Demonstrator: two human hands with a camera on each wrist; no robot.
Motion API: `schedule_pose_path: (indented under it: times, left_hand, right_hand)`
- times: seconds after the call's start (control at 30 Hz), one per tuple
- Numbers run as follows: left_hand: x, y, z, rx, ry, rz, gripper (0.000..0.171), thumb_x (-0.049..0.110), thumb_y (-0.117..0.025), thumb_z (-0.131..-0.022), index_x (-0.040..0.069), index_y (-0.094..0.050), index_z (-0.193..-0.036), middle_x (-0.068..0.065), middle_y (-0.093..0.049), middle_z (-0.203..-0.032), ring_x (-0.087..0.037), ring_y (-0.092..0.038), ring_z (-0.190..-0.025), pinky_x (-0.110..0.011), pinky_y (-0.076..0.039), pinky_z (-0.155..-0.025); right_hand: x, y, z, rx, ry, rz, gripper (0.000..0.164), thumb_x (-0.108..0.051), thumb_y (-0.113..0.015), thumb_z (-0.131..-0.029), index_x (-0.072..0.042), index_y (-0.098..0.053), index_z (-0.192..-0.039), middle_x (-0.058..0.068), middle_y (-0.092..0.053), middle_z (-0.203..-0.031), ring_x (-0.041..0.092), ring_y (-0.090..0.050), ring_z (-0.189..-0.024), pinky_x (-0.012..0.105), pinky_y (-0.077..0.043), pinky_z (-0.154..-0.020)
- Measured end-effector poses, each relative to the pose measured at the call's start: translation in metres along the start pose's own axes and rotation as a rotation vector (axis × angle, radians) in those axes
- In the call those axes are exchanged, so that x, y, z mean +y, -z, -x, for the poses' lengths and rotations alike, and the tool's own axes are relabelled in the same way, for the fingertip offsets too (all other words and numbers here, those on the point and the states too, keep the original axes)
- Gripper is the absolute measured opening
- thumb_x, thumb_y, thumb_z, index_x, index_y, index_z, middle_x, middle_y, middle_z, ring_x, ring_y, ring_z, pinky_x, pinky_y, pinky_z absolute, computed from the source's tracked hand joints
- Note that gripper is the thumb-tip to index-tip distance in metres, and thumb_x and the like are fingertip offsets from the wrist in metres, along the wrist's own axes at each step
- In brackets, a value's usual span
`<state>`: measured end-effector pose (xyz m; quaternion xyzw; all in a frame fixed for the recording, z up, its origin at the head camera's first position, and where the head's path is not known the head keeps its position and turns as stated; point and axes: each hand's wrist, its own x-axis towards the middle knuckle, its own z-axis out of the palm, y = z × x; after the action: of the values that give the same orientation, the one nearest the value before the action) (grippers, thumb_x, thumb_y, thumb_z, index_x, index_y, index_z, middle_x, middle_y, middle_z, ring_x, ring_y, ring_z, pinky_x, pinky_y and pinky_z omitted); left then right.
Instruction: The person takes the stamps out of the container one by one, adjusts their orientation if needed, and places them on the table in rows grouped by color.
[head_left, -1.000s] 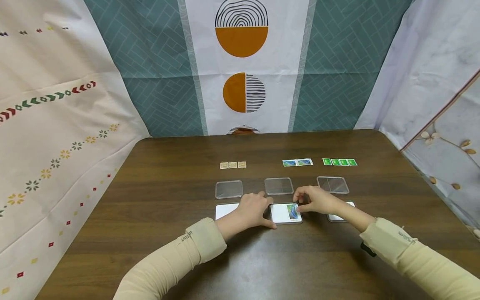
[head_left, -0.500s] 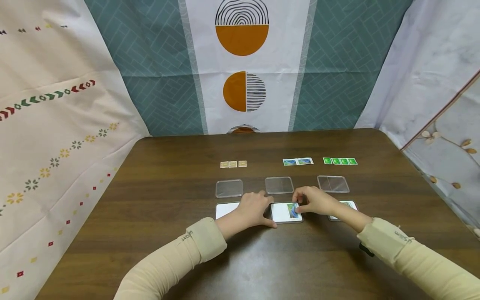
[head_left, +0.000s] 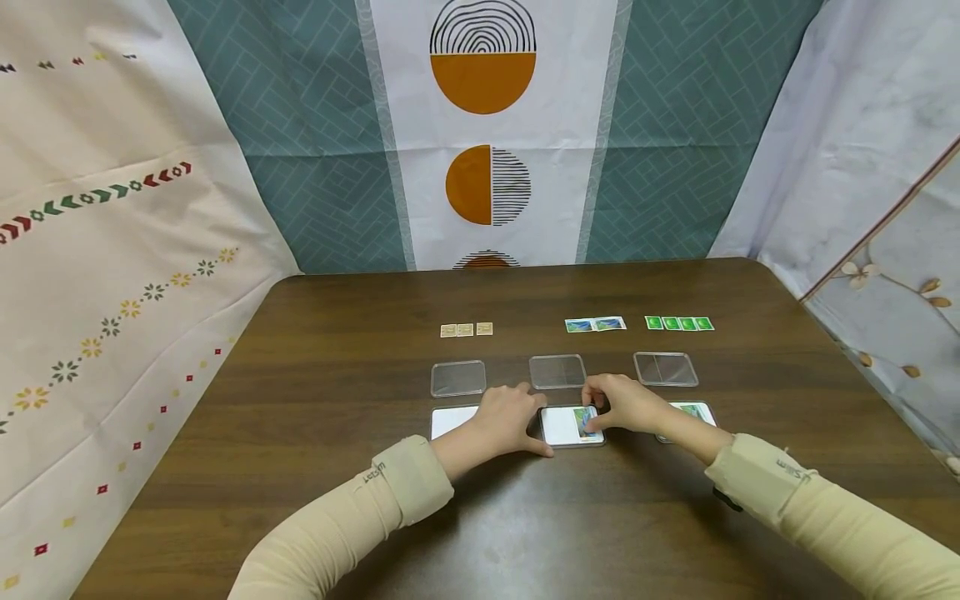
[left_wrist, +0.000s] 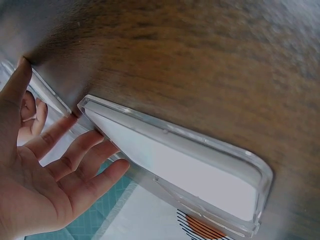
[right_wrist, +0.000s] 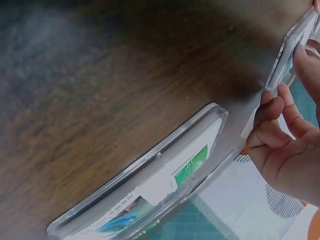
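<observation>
In the head view my left hand (head_left: 510, 418) spans the left end of the middle clear plastic case (head_left: 551, 443), thumb at its near corner and index finger at its far corner. A white card (head_left: 558, 425) lies inside that case, with a blue-green picture stamp (head_left: 582, 417) at its right end. My right hand (head_left: 622, 404) has its thumb on this stamp and its index finger at the top edge. Left of them, partly behind my left hand, sits another case (left_wrist: 205, 140) with a white card (left_wrist: 175, 165). My right forearm partly covers a third case (right_wrist: 150, 157).
The third case holds a blue picture stamp (right_wrist: 125, 215) and a green stamp (right_wrist: 191, 167). Three clear lids (head_left: 458, 378) lie behind the cases. Farther back are beige stamps (head_left: 465, 330), two blue stamps (head_left: 595, 324) and several green stamps (head_left: 678, 323) on the wooden table (head_left: 360, 333).
My right hand has shifted slightly left, its thumb now farther over the stamp. The right forearm moved left too, uncovering more of the right case. My left hand stays put.
</observation>
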<state>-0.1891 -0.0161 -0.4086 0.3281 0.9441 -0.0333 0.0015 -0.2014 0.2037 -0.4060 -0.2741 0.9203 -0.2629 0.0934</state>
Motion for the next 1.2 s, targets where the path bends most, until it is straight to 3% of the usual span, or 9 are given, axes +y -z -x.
schedule_pose_path:
  times: [0.57,0.8,1.2]
  left_hand:
    - [0.0001,0.0003,0.0012,0.008,-0.002,0.009,0.069,0.069,-0.07,-0.063,0.021,-0.064,-0.112,0.0,-0.064,-0.095,-0.018,-0.063,-0.073,-0.029,-0.046,-0.057]
    - [0.0008,-0.0001,0.0012,0.01,-0.004,-0.001,0.069,0.07,-0.07,-0.063,0.022,-0.064,-0.113,0.0,-0.064,-0.095,-0.018,-0.062,-0.071,-0.028,-0.046,-0.055]
    - [0.0003,0.0,0.0003,0.006,-0.003,0.001,0.07,0.07,-0.069,-0.064,0.021,-0.064,-0.114,0.0,-0.065,-0.096,-0.018,-0.063,-0.074,-0.028,-0.047,-0.057]
  right_hand:
    - [-0.0057,0.0005,-0.0029,-0.002,-0.045,0.013,0.03,-0.012,-0.082,-0.068,-0.008,-0.056,-0.081,0.002,-0.05,-0.077,0.014,-0.045,-0.073,0.027,-0.036,-0.064]
    - [-0.0041,-0.002,0.0,-0.004,-0.061,-0.031,0.031,-0.009,-0.08,-0.071,-0.008,-0.051,-0.084,0.002,-0.05,-0.072,0.011,-0.043,-0.065,0.024,-0.035,-0.059]
    - [-0.0088,-0.0044,0.0035,0.06,-0.068,-0.058,0.033,-0.005,-0.079,-0.07,-0.007,-0.049,-0.084,0.0,-0.05,-0.066,0.009,-0.043,-0.061,0.022,-0.035,-0.056]
